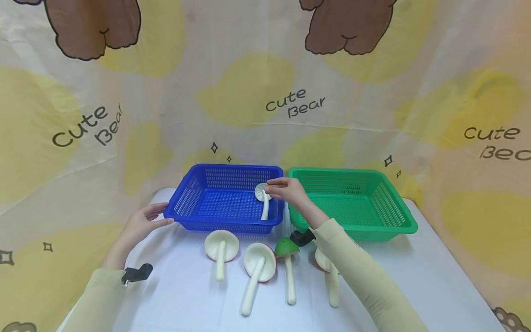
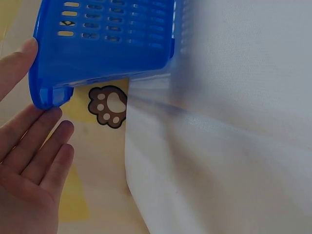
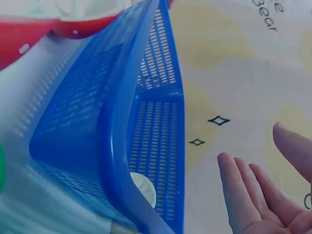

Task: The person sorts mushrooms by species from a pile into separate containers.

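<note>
At the left end of the blue basket (image 1: 232,227), my left hand (image 1: 143,226) holds the corner; in the left wrist view its thumb and fingertips (image 2: 54,114) touch the rim from two sides. My right hand (image 1: 287,190) is over the basket's right side, above a toy mushroom (image 1: 265,210) that lies inside with its white gilled underside up. Seen from the right wrist, that hand (image 3: 265,200) has extended fingers, the thumb apart and nothing between them. Only part of the mushroom's pale cap (image 3: 145,189) shows there behind the rim.
Beside the blue basket stands a green basket (image 1: 356,230). In front lie a pale-capped mushroom (image 1: 221,251), a red-edged one (image 1: 257,269), a green-capped one (image 1: 287,248), and another (image 1: 333,286) partly behind my right sleeve. A patterned curtain (image 1: 232,92) hangs behind the white table (image 1: 186,295).
</note>
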Tool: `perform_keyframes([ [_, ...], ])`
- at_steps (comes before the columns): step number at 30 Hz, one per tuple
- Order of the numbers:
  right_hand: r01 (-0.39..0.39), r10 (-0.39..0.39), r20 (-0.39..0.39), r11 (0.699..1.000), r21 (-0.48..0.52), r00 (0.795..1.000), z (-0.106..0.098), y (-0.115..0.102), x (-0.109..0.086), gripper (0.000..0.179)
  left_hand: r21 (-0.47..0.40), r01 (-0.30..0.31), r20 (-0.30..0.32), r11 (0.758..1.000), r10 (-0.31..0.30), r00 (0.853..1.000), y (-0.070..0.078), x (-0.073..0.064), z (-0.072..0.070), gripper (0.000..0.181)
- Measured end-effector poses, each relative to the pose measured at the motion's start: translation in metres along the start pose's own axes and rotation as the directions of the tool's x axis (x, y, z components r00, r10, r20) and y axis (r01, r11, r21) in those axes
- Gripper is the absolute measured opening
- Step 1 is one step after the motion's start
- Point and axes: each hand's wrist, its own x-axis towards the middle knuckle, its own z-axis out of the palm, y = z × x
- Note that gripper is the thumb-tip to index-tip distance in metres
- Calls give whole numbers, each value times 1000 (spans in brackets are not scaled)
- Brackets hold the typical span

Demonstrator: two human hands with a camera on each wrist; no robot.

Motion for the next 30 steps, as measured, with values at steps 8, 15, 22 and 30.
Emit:
perform_keyframes([
  [8,48,-47,34,998,-35,998,-2,8,-30,41,-9,10,8,1000,-10,1000,-2,-1,0,73],
  [15,42,-40,34,999,-32,999,-8,25,-58,40,-11,9,4,1000,-9,1000,-2,-2,1,73],
  [22,30,-29,40,999,-26,999,-14,48,-82,44,-12,15,4,1000,-15,1000,0,-2,1,72],
  [30,-8,10,47,1000,-27,999,-20,77,-109,47,-13,8,1,1000,-8,1000,-2,1,1,71],
])
